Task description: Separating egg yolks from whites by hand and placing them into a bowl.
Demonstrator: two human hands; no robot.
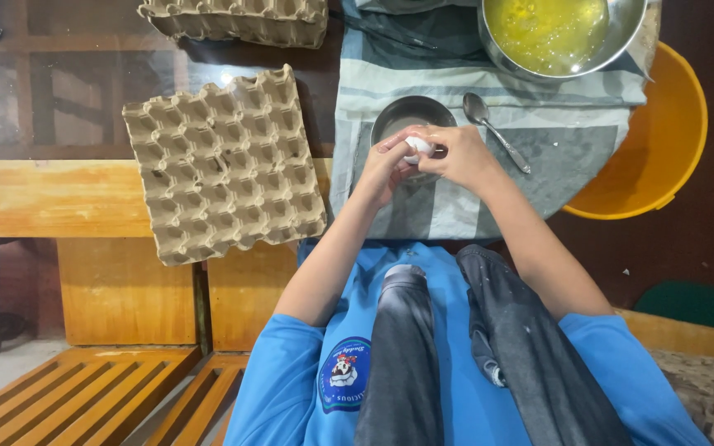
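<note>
Both my hands meet over a small steel bowl (402, 116) on a striped cloth (539, 124). My left hand (386, 165) and my right hand (456, 157) both grip a white egg (419, 147) between their fingertips, right above the bowl's near rim. A steel spoon (497, 132) lies on the cloth just right of my right hand. A big steel bowl (559, 33) with yellow beaten egg stands farther back.
An empty cardboard egg tray (221, 165) lies left of the cloth on the wooden table. A stack of trays (237, 18) sits at the back. A yellow tub (663, 140) stands to the right. A wooden slatted bench (84, 396) is lower left.
</note>
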